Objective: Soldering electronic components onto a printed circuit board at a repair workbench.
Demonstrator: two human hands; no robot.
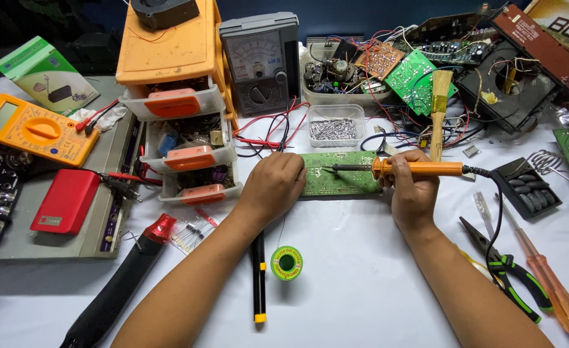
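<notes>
From the head camera, we saw our right hand (413,187) wrapped around an orange soldering iron (413,169), its tip resting on the green circuit board (342,174) at the table's middle. Our left hand (274,183) lay curled, fingers together, on the board's left end, near the solder spool (287,263).

**Bright, even overhead light, sharp picture**

Strong light fell from above onto the white bench (362,283), leaving only soft, short shadows under the forearms and tools. Focus was crisp throughout. The far top-left corner stayed dark, and straight edges bowed slightly toward the frame's sides.
</notes>
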